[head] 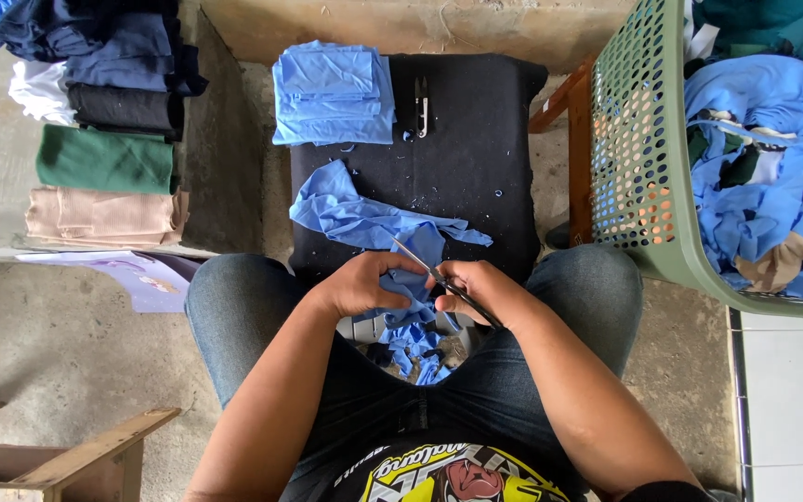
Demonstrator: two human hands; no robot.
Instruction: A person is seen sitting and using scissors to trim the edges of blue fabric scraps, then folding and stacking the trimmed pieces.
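At the bottom centre of the frame the person sat with knees apart in blue jeans (234,307), both forearms coming forward to the middle of the picture. The left hand (360,284) was closed on a piece of blue cloth (364,218), the fingers curled narrow and pinching its edge. The right hand (480,290) was closed around the handles of a pair of scissors (420,262), whose thin blades pointed up and to the left, into the cloth just beside the left fingers. I could not tell if the blades were open or shut.

The cloth looked light and soft, it hung limp and wrinkled, so I judged it must be held tight close to the cutting line, otherwise it folds away from the blades. Below the hands, between the knees, small blue scraps (420,349) lay in a heap.

Further up, the rest of the cloth spread over a black padded surface (485,139) in the centre. At its upper left corner lay a folded stack of blue pieces (332,93), and just beside it a small thread snipper (421,104).

At the right edge stood a green perforated basket (634,139) full of blue fabric. In the upper left of the frame, folded garments (104,158) in dark blue, white, black, green and beige were piled on a ledge
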